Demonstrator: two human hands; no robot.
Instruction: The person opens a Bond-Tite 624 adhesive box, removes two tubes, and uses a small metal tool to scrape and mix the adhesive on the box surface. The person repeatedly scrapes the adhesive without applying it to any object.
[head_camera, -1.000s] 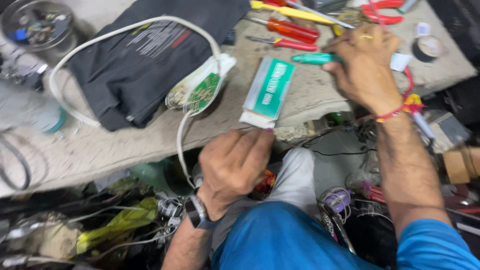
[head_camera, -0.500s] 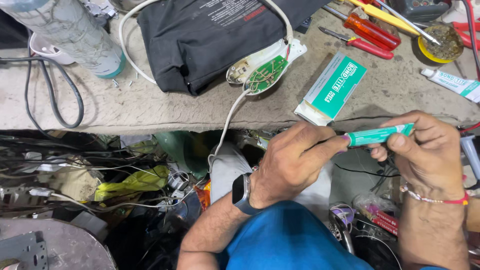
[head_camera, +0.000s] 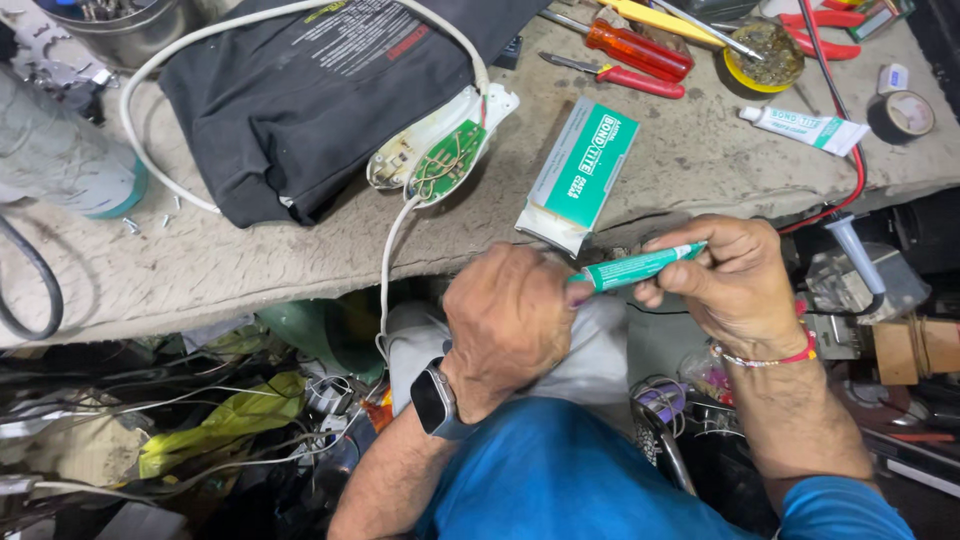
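Both hands work below the near edge of the table (head_camera: 200, 270), over the person's lap. The right hand (head_camera: 740, 285) pinches a small green adhesive tube (head_camera: 635, 268) between thumb and fingers, holding it nearly level with its tip toward the left. The left hand (head_camera: 510, 320) is curled closed around that tip end, fingers wrapped on the tube's nozzle, so the two hands meet on the one tube. A smartwatch (head_camera: 433, 400) sits on the left wrist and a red thread bracelet (head_camera: 765, 358) on the right.

On the table just above the hands, at the near edge, lies a green and white carton (head_camera: 585, 170), tilted, its lower end hanging at the edge. To its left an opened white plastic housing (head_camera: 410, 150) shows a green circuit board (head_camera: 447, 160); a white cable (head_camera: 385, 270) runs from it down over the near edge, and another loops back over a black cloth pouch (head_camera: 300, 90) toward the far left. A grey bottle (head_camera: 60, 155) lies at the left edge.

Along the far edge rest a red-handled screwdriver (head_camera: 640, 50), a smaller red-handled tool (head_camera: 620, 77) and a yellow tin of flux (head_camera: 765, 55). A white glue tube (head_camera: 805, 128) lies toward the right edge, near a roll of tape (head_camera: 905, 115). A red wire (head_camera: 850, 160) drops off the right side.
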